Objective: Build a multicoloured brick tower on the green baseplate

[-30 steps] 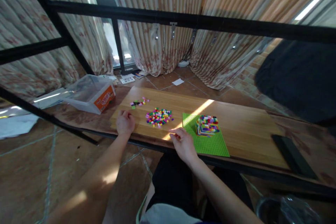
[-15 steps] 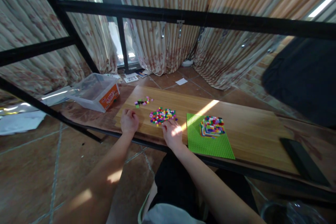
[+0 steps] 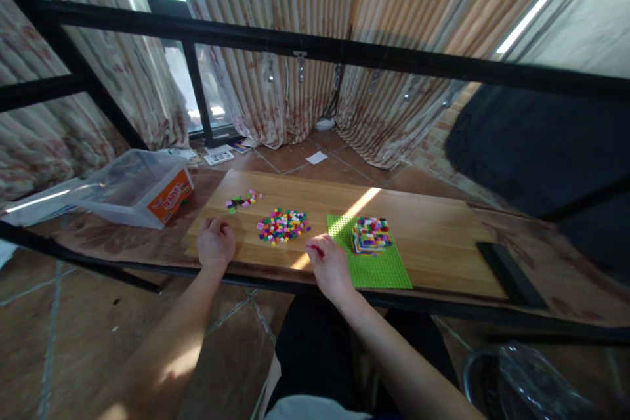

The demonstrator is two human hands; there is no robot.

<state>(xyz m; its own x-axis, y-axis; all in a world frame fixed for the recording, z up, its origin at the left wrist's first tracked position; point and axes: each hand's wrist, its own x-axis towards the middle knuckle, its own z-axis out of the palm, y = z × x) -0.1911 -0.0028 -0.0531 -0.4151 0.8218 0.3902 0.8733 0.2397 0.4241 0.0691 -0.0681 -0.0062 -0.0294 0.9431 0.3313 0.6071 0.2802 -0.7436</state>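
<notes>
My right hand [image 3: 331,264] is closed in a pinch over the left edge of the green baseplate [image 3: 377,272]. A bit of red shows between its fingertips, seemingly a small red building brick [image 3: 317,250]. On the baseplate stands a block built of many-coloured bricks [image 3: 371,236]. My left hand [image 3: 215,241] rests on the wooden board [image 3: 433,243] near its left end, fingers curled; whatever they hold, if anything, is hidden. Between the hands lies a pile of loose coloured bricks [image 3: 283,226]. Behind the left hand is a smaller scatter of bricks [image 3: 241,201].
A clear plastic box [image 3: 132,193] with an orange label stands left of the board. At the right end lies a dark flat bar [image 3: 509,272]. A black metal rail [image 3: 315,46] crosses in front of the curtains. Clear plastic wrap [image 3: 536,380] sits low at the right.
My right hand has left the brick pile and moved right to the baseplate's edge, red showing in its fingers. The left hand stays put on the board. The whole view has shifted right.
</notes>
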